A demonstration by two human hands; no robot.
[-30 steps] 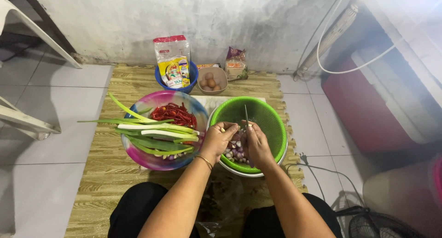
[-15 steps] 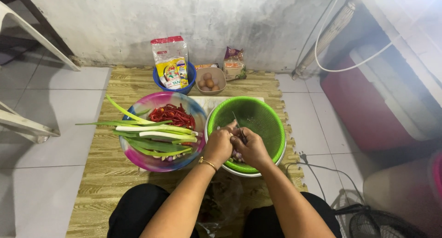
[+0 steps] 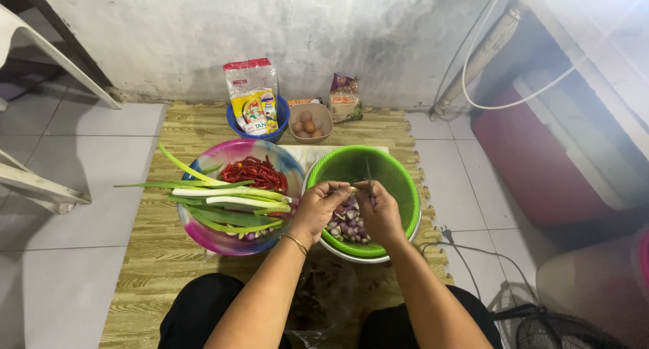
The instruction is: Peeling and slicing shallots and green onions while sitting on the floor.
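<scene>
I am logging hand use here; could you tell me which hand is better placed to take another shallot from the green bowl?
Probably left: left hand is above the shallots; right hand appears occupied by a knife.

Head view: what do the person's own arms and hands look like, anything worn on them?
Both forearms are bare, with no sleeves in view and no gloves. The left hand has a thin gold-coloured bangle around its wrist. The right hand and its wrist show no bracelet or watch. Whether any rings are worn is too small to tell.
</scene>
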